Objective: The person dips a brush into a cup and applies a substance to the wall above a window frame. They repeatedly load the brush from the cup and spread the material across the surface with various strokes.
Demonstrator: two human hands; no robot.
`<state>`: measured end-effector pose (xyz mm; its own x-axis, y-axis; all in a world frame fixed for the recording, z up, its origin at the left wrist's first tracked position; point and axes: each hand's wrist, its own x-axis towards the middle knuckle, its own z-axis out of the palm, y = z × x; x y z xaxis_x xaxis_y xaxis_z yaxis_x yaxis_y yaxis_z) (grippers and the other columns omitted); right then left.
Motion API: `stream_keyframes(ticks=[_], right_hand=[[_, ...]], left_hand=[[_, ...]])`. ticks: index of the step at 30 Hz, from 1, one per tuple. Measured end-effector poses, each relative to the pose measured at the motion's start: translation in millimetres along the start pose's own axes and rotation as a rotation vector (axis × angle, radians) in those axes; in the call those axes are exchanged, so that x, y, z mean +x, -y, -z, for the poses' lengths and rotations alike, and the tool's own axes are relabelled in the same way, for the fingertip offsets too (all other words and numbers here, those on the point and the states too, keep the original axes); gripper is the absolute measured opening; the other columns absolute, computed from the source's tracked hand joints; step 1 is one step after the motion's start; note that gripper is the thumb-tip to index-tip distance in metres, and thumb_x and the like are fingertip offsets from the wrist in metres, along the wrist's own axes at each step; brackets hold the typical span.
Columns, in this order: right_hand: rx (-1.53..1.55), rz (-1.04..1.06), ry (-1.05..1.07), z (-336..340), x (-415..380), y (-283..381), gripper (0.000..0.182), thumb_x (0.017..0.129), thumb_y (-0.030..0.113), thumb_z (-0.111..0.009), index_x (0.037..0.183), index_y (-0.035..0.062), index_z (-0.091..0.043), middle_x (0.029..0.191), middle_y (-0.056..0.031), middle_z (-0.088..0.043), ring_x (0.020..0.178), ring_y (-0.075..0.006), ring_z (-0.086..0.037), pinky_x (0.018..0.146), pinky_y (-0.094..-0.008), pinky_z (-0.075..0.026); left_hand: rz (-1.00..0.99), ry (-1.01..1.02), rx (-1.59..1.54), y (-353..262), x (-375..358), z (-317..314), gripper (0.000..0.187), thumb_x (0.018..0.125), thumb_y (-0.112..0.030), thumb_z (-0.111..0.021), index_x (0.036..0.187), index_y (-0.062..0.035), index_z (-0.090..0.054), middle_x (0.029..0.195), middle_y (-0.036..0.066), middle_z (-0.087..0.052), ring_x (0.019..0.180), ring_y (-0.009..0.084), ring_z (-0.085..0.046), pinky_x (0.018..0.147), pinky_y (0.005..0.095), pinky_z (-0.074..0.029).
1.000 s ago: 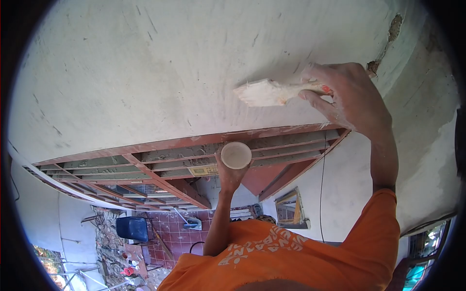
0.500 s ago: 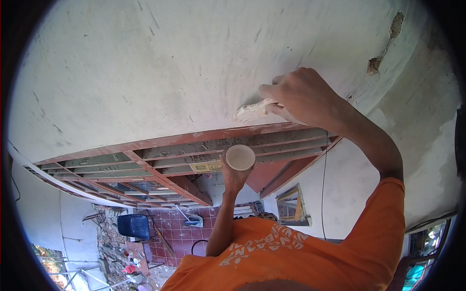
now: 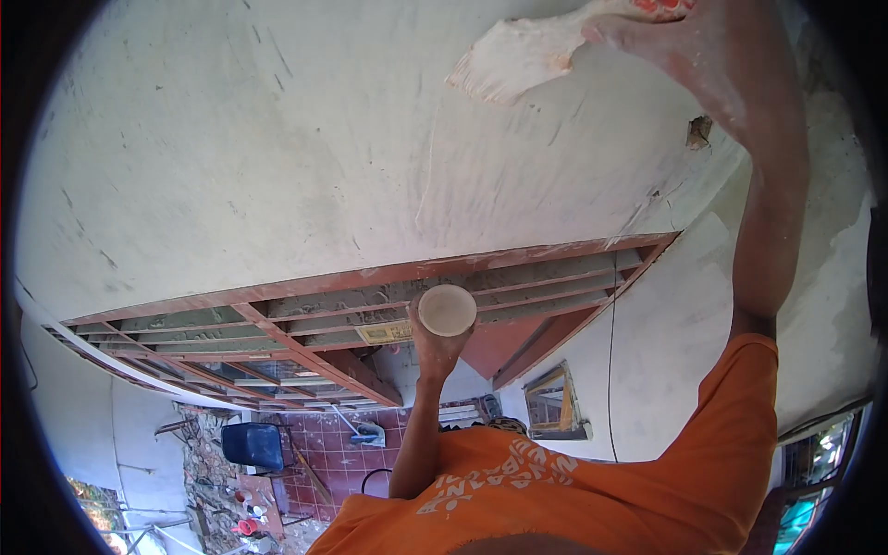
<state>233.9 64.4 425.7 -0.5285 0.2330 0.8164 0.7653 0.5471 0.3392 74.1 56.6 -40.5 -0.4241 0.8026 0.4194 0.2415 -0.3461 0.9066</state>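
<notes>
My right hand (image 3: 717, 69) is raised high on the right, fingers closed round the handle of a putty knife (image 3: 520, 57). Pale filler coats its wide blade, and some red shows at the handle end. The blade lies against or close over the white plastered wall (image 3: 277, 148), pointing left. Lower down, my left hand (image 3: 438, 351) grips a small round cup (image 3: 448, 310) from beneath, its mouth facing me. Whitish material lines the cup. A thin raised line runs down the wall below the blade.
A red-brown window frame (image 3: 277, 324) with slats runs below the wall. Broken plaster leaves a hole (image 3: 699, 131) at the right. A dark cable (image 3: 611, 370) hangs nearby. Far below are a blue chair (image 3: 252, 446), red floor tiles (image 3: 333, 453) and rubble (image 3: 208, 462).
My right hand has swept the putty knife up and to the right across the wall, away from the window frame. My left hand with the cup has shifted slightly left and down.
</notes>
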Motion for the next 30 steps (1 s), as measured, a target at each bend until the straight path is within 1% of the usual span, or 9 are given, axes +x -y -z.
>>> stream_keyframes(ticks=[4, 7, 9, 12, 15, 21, 26, 28, 30], right_hand=[[-0.036, -0.056, -0.177, 7, -12, 3, 0.04, 0.067, 0.014, -0.089, 0.093, 0.0061, -0.06, 0.073, -0.0033, -0.062, 0.069, -0.0117, -0.062, 0.067, -0.027, -0.051], [0.278, -0.129, -0.142, -5, -26, -32, 0.038, 0.075, 0.016, -0.087, 0.1, 0.0035, -0.06, 0.08, -0.0044, -0.063, 0.078, -0.0133, -0.064, 0.074, -0.029, -0.053], [0.716, -0.211, -0.124, -23, -36, -56, 0.031, 0.077, 0.013, -0.086, 0.096, 0.0001, -0.066, 0.096, -0.0084, -0.07, 0.087, -0.0168, -0.07, 0.079, -0.0322, -0.055], [0.895, -0.097, -0.092, -30, -51, -41, 0.029, 0.08, 0.015, -0.083, 0.101, 0.0075, -0.065, 0.095, -0.0086, -0.071, 0.085, -0.016, -0.07, 0.079, -0.0308, -0.058], [1.074, -0.06, 0.04, -48, -61, -26, 0.029, 0.084, 0.013, -0.082, 0.105, 0.0067, -0.063, 0.092, -0.0063, -0.071, 0.085, -0.0143, -0.07, 0.083, -0.03, -0.058], [0.84, -0.012, 0.327, -64, -42, -14, 0.027, 0.084, 0.009, -0.08, 0.1, 0.0017, -0.06, 0.095, -0.0046, -0.063, 0.09, -0.0135, -0.066, 0.082, -0.0288, -0.056], [0.778, -0.065, 0.157, -54, 14, -29, 0.031, 0.084, 0.008, -0.08, 0.108, 0.0028, -0.061, 0.098, -0.0046, -0.067, 0.087, -0.014, -0.068, 0.085, -0.0275, -0.057], [0.698, 0.268, -0.213, -52, 40, -44, 0.032, 0.083, 0.015, -0.081, 0.105, 0.0064, -0.06, 0.088, -0.0082, -0.072, 0.078, -0.0186, -0.071, 0.071, -0.0338, -0.058], [0.626, 0.278, -0.212, -28, 75, -59, 0.035, 0.084, 0.018, -0.081, 0.107, 0.0037, -0.06, 0.092, -0.0077, -0.069, 0.085, -0.0173, -0.068, 0.077, -0.033, -0.057]], left_hand=[[-0.009, -0.011, 0.0, -6, 1, 0, 0.084, 0.066, -0.016, -0.092, 0.13, -0.0008, -0.04, 0.121, 0.018, -0.053, 0.11, 0.0326, -0.058, 0.095, 0.0438, -0.048], [-0.02, -0.025, -0.005, -8, -1, 1, 0.084, 0.066, -0.016, -0.092, 0.13, -0.0008, -0.04, 0.12, 0.018, -0.054, 0.11, 0.0326, -0.058, 0.094, 0.0438, -0.048], [-0.045, -0.034, -0.001, -11, -1, 1, 0.085, 0.066, -0.017, -0.093, 0.13, -0.0008, -0.04, 0.12, 0.018, -0.054, 0.109, 0.0325, -0.059, 0.094, 0.0438, -0.048], [-0.05, -0.013, 0.02, -12, 1, 3, 0.085, 0.066, -0.017, -0.093, 0.131, -0.0005, -0.04, 0.121, 0.019, -0.054, 0.11, 0.0329, -0.059, 0.093, 0.0438, -0.049], [-0.017, -0.004, -0.001, -12, -5, 2, 0.087, 0.066, -0.017, -0.093, 0.132, -0.0003, -0.039, 0.121, 0.019, -0.056, 0.11, 0.0327, -0.06, 0.093, 0.0436, -0.05], [-0.053, -0.007, 0.037, -11, -6, 1, 0.087, 0.067, -0.018, -0.093, 0.132, -0.0002, -0.037, 0.118, 0.019, -0.058, 0.109, 0.0318, -0.061, 0.093, 0.0433, -0.05], [-0.075, -0.016, -0.012, -10, -1, 2, 0.083, 0.068, -0.016, -0.092, 0.13, -0.0002, -0.039, 0.119, 0.019, -0.058, 0.108, 0.0319, -0.061, 0.093, 0.0434, -0.05], [-0.07, -0.024, -0.008, -9, 0, 1, 0.083, 0.068, -0.016, -0.093, 0.129, -0.0002, -0.039, 0.118, 0.019, -0.058, 0.107, 0.0318, -0.061, 0.093, 0.0431, -0.049], [-0.056, -0.032, -0.005, -10, 1, 1, 0.083, 0.068, -0.016, -0.093, 0.129, -0.0003, -0.039, 0.118, 0.019, -0.058, 0.107, 0.0317, -0.061, 0.092, 0.0429, -0.049]])
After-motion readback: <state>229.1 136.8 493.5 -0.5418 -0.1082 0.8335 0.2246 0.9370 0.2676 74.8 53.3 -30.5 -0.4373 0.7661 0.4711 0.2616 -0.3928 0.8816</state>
